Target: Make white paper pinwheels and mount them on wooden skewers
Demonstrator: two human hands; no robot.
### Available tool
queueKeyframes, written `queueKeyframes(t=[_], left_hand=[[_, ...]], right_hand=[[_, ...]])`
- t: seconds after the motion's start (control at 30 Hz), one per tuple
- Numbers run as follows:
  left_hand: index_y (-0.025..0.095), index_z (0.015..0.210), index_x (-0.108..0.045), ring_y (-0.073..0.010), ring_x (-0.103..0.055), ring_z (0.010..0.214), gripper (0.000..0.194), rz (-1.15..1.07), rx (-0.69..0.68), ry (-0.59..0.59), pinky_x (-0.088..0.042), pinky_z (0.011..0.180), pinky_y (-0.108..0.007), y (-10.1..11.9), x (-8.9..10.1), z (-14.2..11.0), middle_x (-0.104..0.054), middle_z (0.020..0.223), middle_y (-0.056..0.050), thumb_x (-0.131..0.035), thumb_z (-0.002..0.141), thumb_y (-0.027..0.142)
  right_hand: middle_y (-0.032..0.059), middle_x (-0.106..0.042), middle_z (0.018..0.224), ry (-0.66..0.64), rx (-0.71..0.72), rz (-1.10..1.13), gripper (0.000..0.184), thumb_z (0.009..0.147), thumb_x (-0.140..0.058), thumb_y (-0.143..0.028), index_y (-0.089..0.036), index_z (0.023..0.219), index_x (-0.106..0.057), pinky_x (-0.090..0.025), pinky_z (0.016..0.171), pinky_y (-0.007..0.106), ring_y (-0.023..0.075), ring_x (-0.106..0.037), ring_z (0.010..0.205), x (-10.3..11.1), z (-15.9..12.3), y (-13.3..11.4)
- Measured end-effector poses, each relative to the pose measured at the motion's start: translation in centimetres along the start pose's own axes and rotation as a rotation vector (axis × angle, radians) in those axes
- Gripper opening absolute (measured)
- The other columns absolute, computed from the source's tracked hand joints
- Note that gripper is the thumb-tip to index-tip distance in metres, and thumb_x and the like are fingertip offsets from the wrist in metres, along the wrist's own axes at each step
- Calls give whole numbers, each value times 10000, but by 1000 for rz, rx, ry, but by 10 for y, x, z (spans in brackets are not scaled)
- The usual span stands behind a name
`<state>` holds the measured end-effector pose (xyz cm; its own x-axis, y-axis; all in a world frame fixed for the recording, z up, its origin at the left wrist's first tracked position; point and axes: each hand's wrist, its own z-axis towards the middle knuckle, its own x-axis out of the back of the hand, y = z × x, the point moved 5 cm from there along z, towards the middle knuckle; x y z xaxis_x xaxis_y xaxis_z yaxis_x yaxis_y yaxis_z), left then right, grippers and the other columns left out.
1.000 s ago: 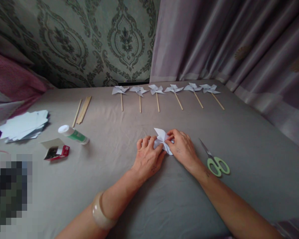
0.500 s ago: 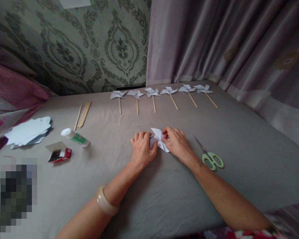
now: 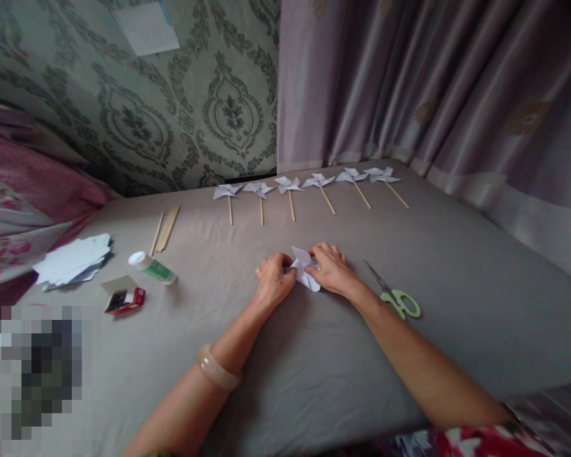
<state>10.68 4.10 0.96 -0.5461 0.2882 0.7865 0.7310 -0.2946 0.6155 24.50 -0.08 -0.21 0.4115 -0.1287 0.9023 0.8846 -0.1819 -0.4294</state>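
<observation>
A white paper pinwheel point(image 3: 305, 270) without a stick is held low over the grey cloth, between my two hands. My left hand point(image 3: 275, 277) pinches its left edge with thumb and fingers. From the other side, my right hand point(image 3: 329, 267) grips the right blade, its thumb near the centre. Part of the paper is hidden behind my fingers. Green-handled scissors point(image 3: 400, 302) lie just beyond my right forearm, which partly overlaps a handle.
Several finished pinwheels point(image 3: 289, 185) on sticks lie in a row at the back. To the left are loose wooden sticks point(image 3: 168, 230), a glue stick point(image 3: 153, 268), an opened small red box point(image 3: 124, 298) and a stack of white paper point(image 3: 73, 260). A curtain point(image 3: 361, 82) hangs behind.
The camera view has shifted, bringing a paper on the wall into sight. My left fingers have drawn in from lying across the pinwheel to its left edge; my right hand keeps its hold.
</observation>
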Motion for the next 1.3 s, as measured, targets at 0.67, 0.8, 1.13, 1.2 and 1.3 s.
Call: queueKeyframes(t=[0.67,0.8,1.13,1.2,1.3], left_hand=[[156,789,-578,-120,-550,636,105,-776,-36,-52,-384,605,-222,-8,-5,3,-596,677,26,-569,688,181],[155,777,-585,-119,-542,622,157,-901,49,-95,-377,608,-223,-3,-2,-2,-596,659,27,-627,666,258],[139,811,-626,-138,-558,680,257,-844,23,-303,-399,644,-241,15,-1,-7,-644,735,1,-682,578,233],[138,806,-634,-146,-571,707,240,-788,-15,-302,-411,657,-246,19,-1,-6,-653,764,-9,-677,586,225],[137,828,-644,-152,-581,709,236,-709,-55,-286,-421,643,-247,22,-2,-5,-659,775,-13,-651,602,203]], right_hand=[[8,-704,842,-22,29,385,147,751,-619,-180,-203,894,-597,-431,704,269,159,-634,760,9,2,-2],[26,-723,933,-80,22,584,273,712,-632,-149,-194,977,-587,-483,724,260,155,-677,819,11,2,1],[46,-734,952,-101,-6,513,342,691,-666,-163,-208,1025,-612,-479,747,296,203,-682,878,35,-12,1],[46,-736,935,-88,0,416,356,702,-647,-165,-208,1053,-605,-464,765,310,210,-679,879,42,-16,-4],[46,-736,918,-71,30,288,372,721,-616,-152,-199,1089,-592,-432,804,328,209,-673,872,50,-22,-12]])
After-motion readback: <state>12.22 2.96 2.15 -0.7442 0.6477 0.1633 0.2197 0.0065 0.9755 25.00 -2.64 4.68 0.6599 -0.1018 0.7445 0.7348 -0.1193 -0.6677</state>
